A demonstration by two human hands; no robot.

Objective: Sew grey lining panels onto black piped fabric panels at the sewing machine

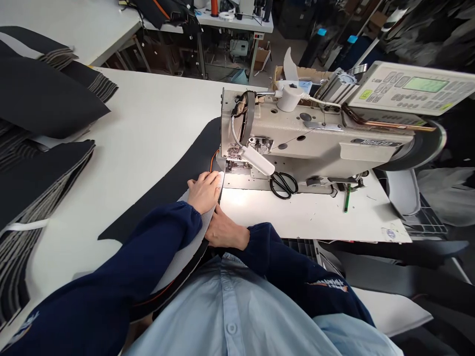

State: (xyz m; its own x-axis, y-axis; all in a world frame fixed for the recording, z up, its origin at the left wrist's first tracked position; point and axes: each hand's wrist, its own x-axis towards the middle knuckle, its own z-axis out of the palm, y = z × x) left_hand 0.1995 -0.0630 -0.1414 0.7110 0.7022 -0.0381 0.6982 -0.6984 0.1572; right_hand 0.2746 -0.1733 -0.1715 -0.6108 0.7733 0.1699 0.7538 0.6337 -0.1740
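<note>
A dark fabric panel (174, 170) lies on the table and runs under the head of a sewing machine (297, 128). On top of it is a light grey panel (185, 247) with a dark edge, curving down toward my lap. My left hand (204, 192) rests on the layers just before the needle area, fingers stretched out and pressing down. Close behind it, my right hand (225, 230) grips the edge of the grey panel, its thumb up and the other fingers partly hidden. An orange cord (213, 160) shows near the presser foot, which is mostly hidden.
Black-handled scissors (284, 185) lie on the machine bed, right of the needle. Stacks of dark cut panels (48, 99) cover the table's left side. A control panel (415, 86) sits above the machine. A green pen-like stick (347, 199) stands near the table's right part.
</note>
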